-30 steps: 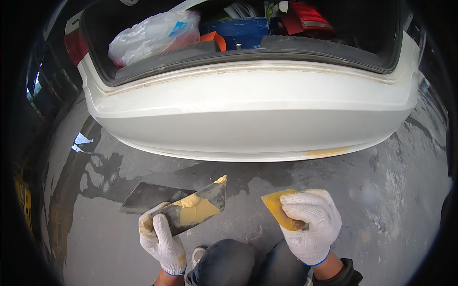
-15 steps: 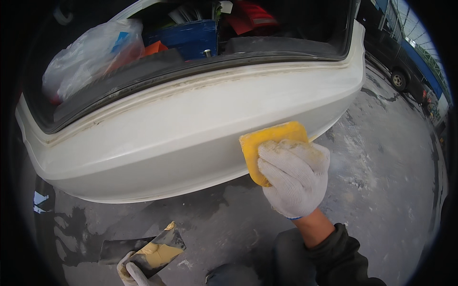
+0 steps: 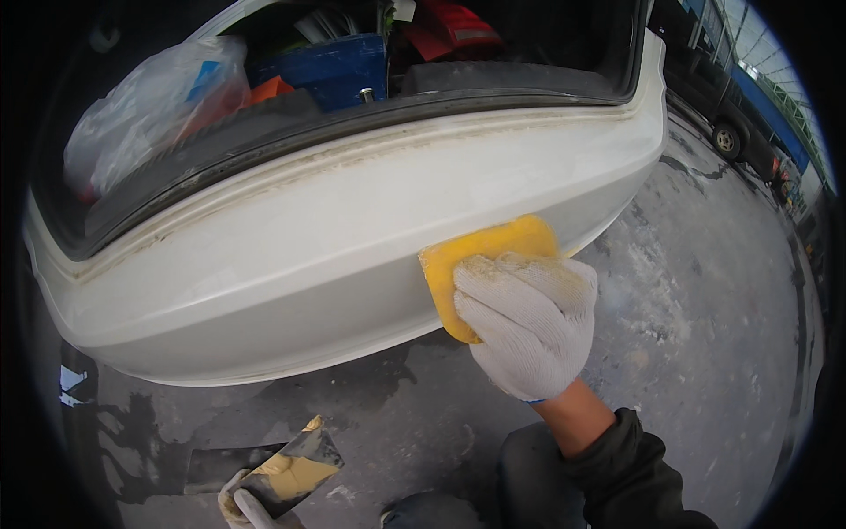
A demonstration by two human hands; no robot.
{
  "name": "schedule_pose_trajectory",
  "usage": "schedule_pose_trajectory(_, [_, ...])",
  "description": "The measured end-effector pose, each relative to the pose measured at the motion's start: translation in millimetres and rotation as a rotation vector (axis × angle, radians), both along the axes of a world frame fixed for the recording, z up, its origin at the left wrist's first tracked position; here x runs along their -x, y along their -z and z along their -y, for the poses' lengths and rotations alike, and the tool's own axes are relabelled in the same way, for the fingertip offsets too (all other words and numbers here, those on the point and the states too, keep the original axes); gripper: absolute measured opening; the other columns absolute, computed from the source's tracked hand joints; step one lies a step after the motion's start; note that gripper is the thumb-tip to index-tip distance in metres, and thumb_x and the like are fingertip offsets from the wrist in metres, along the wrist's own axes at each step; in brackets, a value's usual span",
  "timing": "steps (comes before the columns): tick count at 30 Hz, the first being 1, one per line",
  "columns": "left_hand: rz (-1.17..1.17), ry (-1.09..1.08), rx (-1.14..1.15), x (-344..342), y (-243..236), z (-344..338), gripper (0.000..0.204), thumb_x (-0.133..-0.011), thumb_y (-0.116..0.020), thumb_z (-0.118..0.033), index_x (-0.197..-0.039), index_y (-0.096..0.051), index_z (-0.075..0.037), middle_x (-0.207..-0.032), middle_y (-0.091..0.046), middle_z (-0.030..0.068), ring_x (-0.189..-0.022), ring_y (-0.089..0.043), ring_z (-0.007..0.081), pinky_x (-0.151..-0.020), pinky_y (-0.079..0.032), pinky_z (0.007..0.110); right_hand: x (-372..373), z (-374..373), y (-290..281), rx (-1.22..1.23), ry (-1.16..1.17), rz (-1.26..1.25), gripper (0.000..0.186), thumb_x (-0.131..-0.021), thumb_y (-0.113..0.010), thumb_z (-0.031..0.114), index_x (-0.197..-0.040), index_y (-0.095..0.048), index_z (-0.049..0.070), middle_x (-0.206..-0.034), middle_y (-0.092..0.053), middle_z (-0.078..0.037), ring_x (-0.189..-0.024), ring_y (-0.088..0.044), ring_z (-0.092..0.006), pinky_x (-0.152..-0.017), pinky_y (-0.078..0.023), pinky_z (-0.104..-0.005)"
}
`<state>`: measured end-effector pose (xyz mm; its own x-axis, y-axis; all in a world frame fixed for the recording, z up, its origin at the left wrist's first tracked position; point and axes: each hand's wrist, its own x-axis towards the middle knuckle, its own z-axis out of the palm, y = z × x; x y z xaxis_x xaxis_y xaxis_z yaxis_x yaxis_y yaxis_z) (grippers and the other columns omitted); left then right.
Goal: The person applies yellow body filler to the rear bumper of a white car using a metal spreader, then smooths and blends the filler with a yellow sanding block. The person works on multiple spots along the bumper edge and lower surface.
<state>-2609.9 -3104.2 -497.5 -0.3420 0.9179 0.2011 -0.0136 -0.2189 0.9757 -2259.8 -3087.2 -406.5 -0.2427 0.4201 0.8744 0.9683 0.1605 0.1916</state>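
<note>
My right hand, in a white knit glove stained yellowish on the fingers, grips a yellow putty spreader. The flat blade lies against the lower face of a white car bumper, right of its middle; fingers hide much of the blade. Low on the left, my gloved left hand is closed around the near end of a dark flat board. A patch of yellow-beige putty covers part of that board, with a small dab at its far corner. The left hand is partly cut off by the lower edge.
Above the bumper the open trunk holds a white plastic bag, a blue box and a red item. Grey stained floor lies below and right. A dark vehicle stands at the far right. My knees show below.
The view has shifted slightly, moving the car a little left in the picture. My right hand and the spreader have slid slightly left along the bumper. My left hand has hardly moved.
</note>
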Motion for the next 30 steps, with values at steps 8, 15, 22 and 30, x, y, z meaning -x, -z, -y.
schedule_pose_trajectory(8, [-0.009, -0.004, -0.036, -1, -2, -2, 0.032, -0.108, -0.060, -0.026, -0.116, -0.066, 0.005, -0.108, -0.072, 0.0148, -0.094, -0.069, 0.0226, -0.086, -0.057, 0.036, -5, 0, 4, -0.009, -0.030, -0.010, 0.037, -0.069, -0.075, 0.009, -0.106, -0.079, 0.009, -0.118, -0.075, -0.002, -0.100, -0.069, -0.0224, -0.072, -0.054, -0.0393])
schedule_pose_trajectory(15, [-0.004, 0.012, -0.045, 2, -1, -5, 0.032, -0.108, -0.060, -0.025, -0.117, -0.065, 0.005, -0.109, -0.073, 0.0174, -0.096, -0.070, 0.0245, -0.089, -0.058, 0.037, -3, 0, 7, 0.000, -0.024, -0.014, 0.038, -0.068, -0.074, 0.010, -0.107, -0.079, 0.011, -0.118, -0.075, -0.003, -0.099, -0.069, -0.0229, -0.076, -0.052, -0.0403])
schedule_pose_trajectory(22, [0.024, 0.015, -0.050, -2, -4, -5, 0.032, -0.107, -0.061, -0.025, -0.117, -0.065, 0.005, -0.111, -0.072, 0.0166, -0.099, -0.070, 0.0250, -0.091, -0.057, 0.038, -3, -1, 10, 0.002, -0.004, -0.015, 0.037, -0.068, -0.075, 0.008, -0.105, -0.078, 0.010, -0.117, -0.075, -0.005, -0.098, -0.069, -0.0241, -0.071, -0.054, -0.0375])
schedule_pose_trajectory(30, [0.000, -0.025, -0.050, 0, -5, -5, 0.032, -0.107, -0.063, -0.026, -0.116, -0.065, 0.005, -0.111, -0.071, 0.0154, -0.098, -0.069, 0.0236, -0.090, -0.057, 0.038, -4, -10, 11, -0.059, -0.081, -0.058, 0.035, -0.067, -0.075, 0.011, -0.102, -0.076, 0.013, -0.114, -0.075, -0.004, -0.090, -0.068, -0.0228, -0.065, -0.050, -0.0359])
